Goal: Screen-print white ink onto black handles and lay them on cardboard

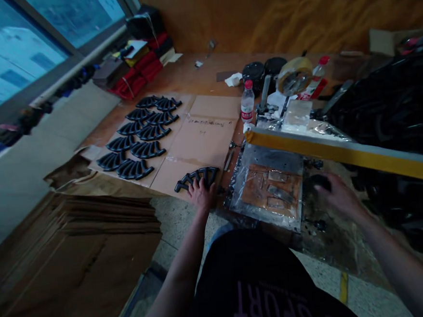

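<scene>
My left hand (200,194) rests with spread fingers on a black fan-shaped piece (210,175) at the near edge of a cardboard sheet (204,135). Several similar black pieces (147,149) lie in two rows on the left part of that cardboard. On the right, my right hand (332,193) has its fingers round a dark round object (320,183), slightly blurred, above the worktop. Between my hands sits a metal plate (268,219) with a brown, film-covered pad (254,190) and several flat bars on it.
A yellow-edged beam (305,150) crosses above the plate towards the right. Behind it stand a red-capped bottle (247,103) and a tape roll (294,75). Black bags (392,102) fill the right side. Stacked cardboard (105,253) lies at lower left.
</scene>
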The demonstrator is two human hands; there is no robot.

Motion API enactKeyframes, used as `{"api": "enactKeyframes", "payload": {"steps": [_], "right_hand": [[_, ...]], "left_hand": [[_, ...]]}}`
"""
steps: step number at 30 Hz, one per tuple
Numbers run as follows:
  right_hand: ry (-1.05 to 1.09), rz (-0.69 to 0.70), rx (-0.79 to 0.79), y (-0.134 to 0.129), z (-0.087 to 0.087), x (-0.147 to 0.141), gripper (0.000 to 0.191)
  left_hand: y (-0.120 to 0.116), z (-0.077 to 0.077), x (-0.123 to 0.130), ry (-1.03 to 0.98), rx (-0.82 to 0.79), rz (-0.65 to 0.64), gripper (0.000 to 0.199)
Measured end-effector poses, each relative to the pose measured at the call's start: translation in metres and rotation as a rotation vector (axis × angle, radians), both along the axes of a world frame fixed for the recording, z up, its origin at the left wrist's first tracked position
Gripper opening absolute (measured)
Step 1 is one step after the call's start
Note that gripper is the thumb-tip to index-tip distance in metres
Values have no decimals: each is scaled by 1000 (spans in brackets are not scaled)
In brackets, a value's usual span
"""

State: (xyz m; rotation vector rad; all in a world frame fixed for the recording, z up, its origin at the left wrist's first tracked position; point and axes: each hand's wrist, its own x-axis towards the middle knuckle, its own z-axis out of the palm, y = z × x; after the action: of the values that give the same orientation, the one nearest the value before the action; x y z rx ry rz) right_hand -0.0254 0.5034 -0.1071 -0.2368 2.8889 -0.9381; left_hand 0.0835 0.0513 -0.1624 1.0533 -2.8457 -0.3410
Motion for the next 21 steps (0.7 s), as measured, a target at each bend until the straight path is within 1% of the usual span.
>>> {"api": "enactKeyframes", "payload": {"steps": [2,4,5,7,9,11,14,16,19,21], "right_hand": [[-28,131,-107,-50,12,12,40],[-2,256,-166,-89,18,21,35],[24,289,-167,-103,20,24,32],[116,294,-115,-120,18,27,28],[249,269,-23,-128,12,28,25],[383,276,75,-131,5,28,25],[507,368,204,-131,-3,26,27],[556,433,260,-129,-4,24,28],[596,455,255,-131,3,21,26],[556,469,166,-143,12,21,26]], "left_hand": [[-2,-2,-5,-16,14,7,67],[-5,-4,-8,-33,27,15,65],[-7,-6,-8,-40,31,16,64],[-10,-8,-9,-45,35,13,61],[-13,-11,-7,-38,20,-3,59],[-15,-13,-5,-31,-1,-21,58],[-17,-16,-2,-20,-29,-47,56],[-18,-17,-1,-9,-51,-66,55],[-19,-14,2,18,-85,-101,55],[-19,-10,3,43,-103,-145,53]]}}
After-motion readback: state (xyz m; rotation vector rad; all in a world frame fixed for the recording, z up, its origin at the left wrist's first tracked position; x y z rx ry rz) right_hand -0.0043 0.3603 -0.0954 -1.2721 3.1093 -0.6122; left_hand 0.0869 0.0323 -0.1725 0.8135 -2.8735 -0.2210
